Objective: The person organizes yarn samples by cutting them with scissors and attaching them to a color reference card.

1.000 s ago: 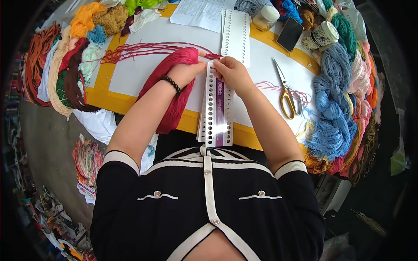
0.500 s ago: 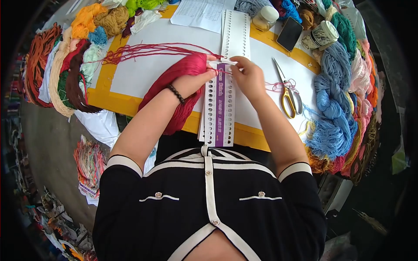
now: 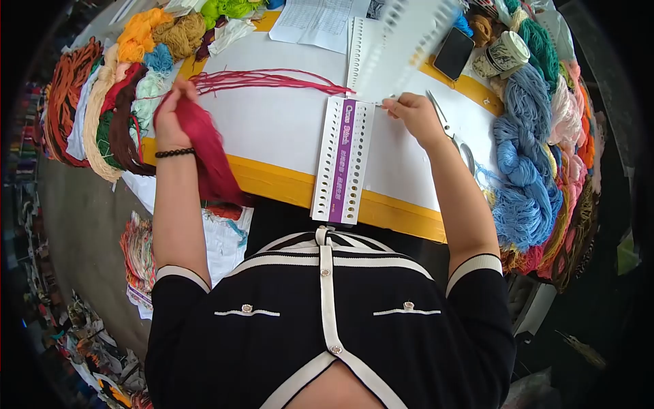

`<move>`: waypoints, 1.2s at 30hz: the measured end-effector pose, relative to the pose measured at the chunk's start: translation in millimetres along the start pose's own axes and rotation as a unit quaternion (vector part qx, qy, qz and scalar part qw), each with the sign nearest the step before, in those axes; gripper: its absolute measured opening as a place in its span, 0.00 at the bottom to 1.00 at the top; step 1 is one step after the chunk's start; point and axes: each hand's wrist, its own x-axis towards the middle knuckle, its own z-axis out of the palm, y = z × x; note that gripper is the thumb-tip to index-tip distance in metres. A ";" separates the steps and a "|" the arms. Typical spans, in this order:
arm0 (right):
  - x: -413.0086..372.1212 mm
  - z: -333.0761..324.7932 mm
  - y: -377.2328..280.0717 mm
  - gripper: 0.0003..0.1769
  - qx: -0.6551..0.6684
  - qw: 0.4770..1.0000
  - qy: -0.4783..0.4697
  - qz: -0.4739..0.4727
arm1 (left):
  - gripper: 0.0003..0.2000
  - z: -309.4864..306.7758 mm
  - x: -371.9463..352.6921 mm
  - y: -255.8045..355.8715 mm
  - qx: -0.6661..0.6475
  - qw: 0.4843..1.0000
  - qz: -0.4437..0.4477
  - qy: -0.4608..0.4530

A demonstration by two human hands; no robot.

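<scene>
At the left of the table my left hand (image 3: 172, 119) is closed round a crimson skein of thread (image 3: 208, 153), which hangs over the table's front edge. My right hand (image 3: 413, 114) pinches the lower end of a white punched card (image 3: 402, 51), which is lifted and blurred by motion. Below it lies a stack of punched cards with a purple "Cross Stitch" label (image 3: 338, 160). Long crimson strands (image 3: 266, 78) run leftward across the table from the top of this stack. Partly behind my right wrist are the scissors (image 3: 465, 151).
Colourful yarn bundles line the left (image 3: 99, 116) and right (image 3: 524, 163) sides. Toward the back are a printed sheet (image 3: 317, 24), a phone (image 3: 454, 53) and a patterned cup (image 3: 501, 54). Yellow tape (image 3: 402, 211) borders the white table (image 3: 272, 129).
My left hand has moved left with the crimson skein. My right hand has shifted slightly right, and a white punched card has swung up, now covering the jar.
</scene>
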 end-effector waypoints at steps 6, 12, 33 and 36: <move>10.4 11.3 -29.5 0.16 -0.199 0.967 0.037 0.153 | 0.16 21.2 -25.2 -24.5 0.197 0.975 -0.010 0.100; -49.6 60.4 -85.9 0.11 -0.025 0.992 0.040 -0.117 | 0.20 83.8 -115.0 -81.9 0.321 0.908 -0.188 -0.195; -79.7 92.6 -88.7 0.08 0.313 0.941 -0.130 -0.022 | 0.22 110.2 -141.7 -105.0 0.325 0.895 -0.176 -0.249; -81.9 91.3 -90.1 0.09 0.346 0.929 -0.127 -0.021 | 0.20 107.0 -141.3 -108.1 0.351 0.891 -0.160 -0.238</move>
